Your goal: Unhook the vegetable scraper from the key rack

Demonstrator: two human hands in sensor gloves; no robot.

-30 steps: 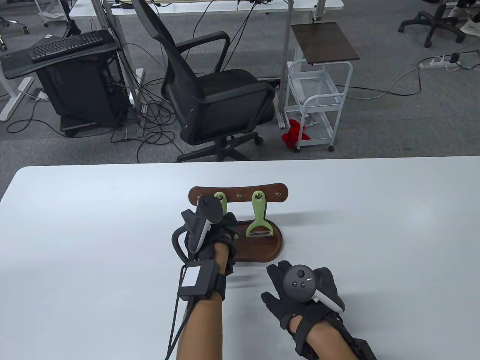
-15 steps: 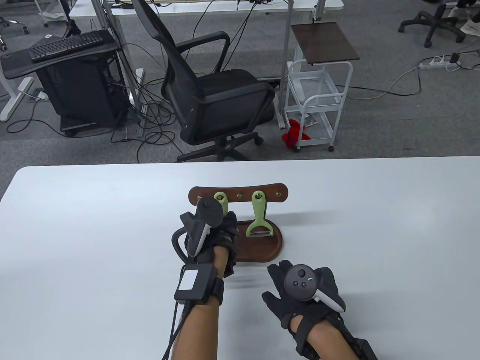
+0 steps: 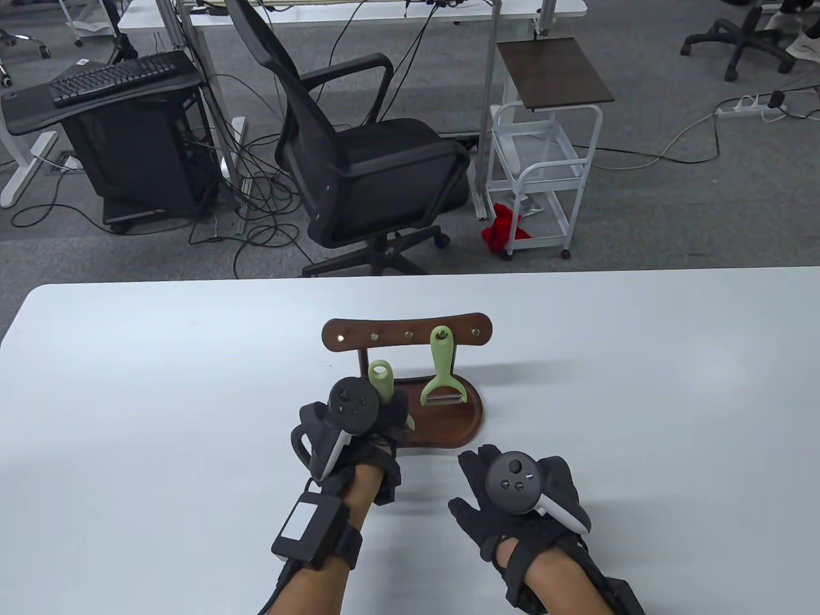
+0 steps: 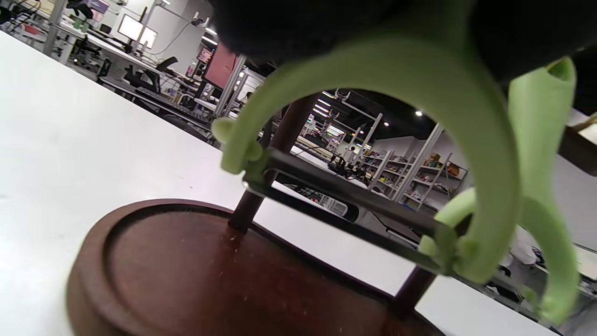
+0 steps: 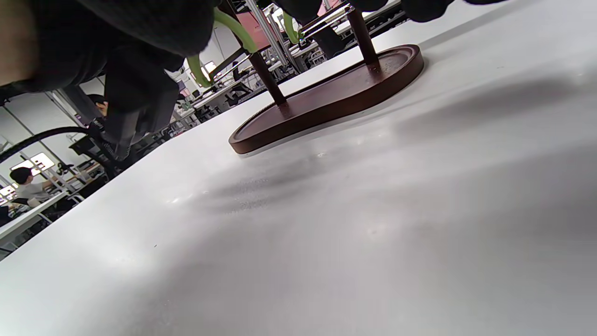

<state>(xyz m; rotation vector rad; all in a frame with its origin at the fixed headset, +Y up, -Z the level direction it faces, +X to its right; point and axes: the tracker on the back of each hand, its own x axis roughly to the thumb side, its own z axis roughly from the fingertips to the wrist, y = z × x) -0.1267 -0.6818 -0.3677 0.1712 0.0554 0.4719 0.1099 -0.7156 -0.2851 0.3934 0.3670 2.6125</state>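
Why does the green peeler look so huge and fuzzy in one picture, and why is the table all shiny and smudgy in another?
Left wrist view: the held peeler sits almost against the lens, so it looms large and soft-edged under the left hand. Right wrist view: the table is seen from very low, showing bright glare patches and dark blurry shadows. Table view: all is sharp, with soft shadows beside the rack.

key rack (image 3: 410,333) on table (image 3: 128,384), chair (image 3: 359,154) behind

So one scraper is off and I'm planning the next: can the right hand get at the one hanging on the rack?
Probably yes. The right hand rests flat on the table, holding nothing; the hanging scraper faces it unobstructed, while the left hand stays left of it.
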